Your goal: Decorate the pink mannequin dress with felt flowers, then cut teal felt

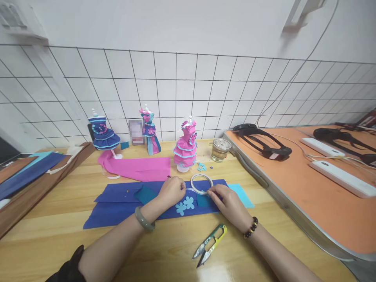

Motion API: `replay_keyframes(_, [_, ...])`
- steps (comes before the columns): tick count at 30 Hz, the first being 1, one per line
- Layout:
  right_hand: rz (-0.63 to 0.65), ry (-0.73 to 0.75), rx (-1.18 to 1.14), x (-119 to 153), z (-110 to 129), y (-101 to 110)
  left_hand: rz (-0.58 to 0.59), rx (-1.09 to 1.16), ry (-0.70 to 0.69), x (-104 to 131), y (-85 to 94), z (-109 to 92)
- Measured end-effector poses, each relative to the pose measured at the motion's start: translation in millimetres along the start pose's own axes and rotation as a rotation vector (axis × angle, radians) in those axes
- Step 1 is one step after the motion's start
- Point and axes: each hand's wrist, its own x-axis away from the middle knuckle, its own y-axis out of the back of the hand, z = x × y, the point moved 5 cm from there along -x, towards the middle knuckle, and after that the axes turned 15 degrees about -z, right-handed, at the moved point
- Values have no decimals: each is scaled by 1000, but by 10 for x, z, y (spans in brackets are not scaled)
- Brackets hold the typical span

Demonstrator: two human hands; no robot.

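My right hand [225, 201] pinches the rim of a thin white tape roll [201, 192], which it holds up over the blue crepe paper [108, 215]. A short strip of tape [190, 189] runs from the roll to my left hand [174, 190], whose fingers are closed on its end. Two light-blue paper flowers [185, 206] lie on the blue paper between my hands. Teal pieces [143, 194] rest on that paper too, and a light-blue sheet [241, 195] sticks out at its right. Thread snips [210, 244] with yellow and green handles lie in front.
Small dress forms in blue [102, 133], mixed colours [150, 129] and pink [185, 145] stand at the back. Pink paper [143, 167] lies before them. A lidded glass [217, 152] is behind my right hand. An orange table [293, 188] with headsets and power strips adjoins on the right.
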Motion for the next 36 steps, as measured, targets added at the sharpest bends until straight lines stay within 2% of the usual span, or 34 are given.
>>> replay_keyframes(4, [35, 69, 150, -157, 124, -93, -13, 14, -49, -34, 13, -48])
replay_keyframes(8, [125, 119, 359, -281, 191, -302, 1, 37, -73, -37, 44, -59])
replay_keyframes(13, [143, 88, 407, -292, 169, -413, 23, 146, -75, -6, 72, -74])
replay_keyframes(17, [64, 11, 385, -275, 144, -294, 58, 526, 117, 6, 79, -57])
replay_keyframes(20, [-29, -41, 294, -279, 155, -177, 174, 725, 303, 35, 55, -20])
replay_keyframes(23, [-110, -22, 222, -279, 199, -109, 302, 931, 423, 71, 49, -14])
replay_keyframes(26, [-158, 14, 181, -267, 242, -87, 331, 1056, 482, 81, 53, -3])
replay_keyframes(29, [-148, 22, 211, -251, 260, -94, 330, 1121, 541, 86, 18, 18])
replay_keyframes(31, [-115, 11, 259, -242, 259, -109, 388, 1145, 569, 109, -37, 15])
replay_keyframes(34, [-45, -5, 303, -231, 257, -143, 524, 1147, 512, 160, -119, -23])
replay_keyframes(36, [-8, 0, 328, -228, 261, -162, 560, 1156, 489, 187, -158, -30])
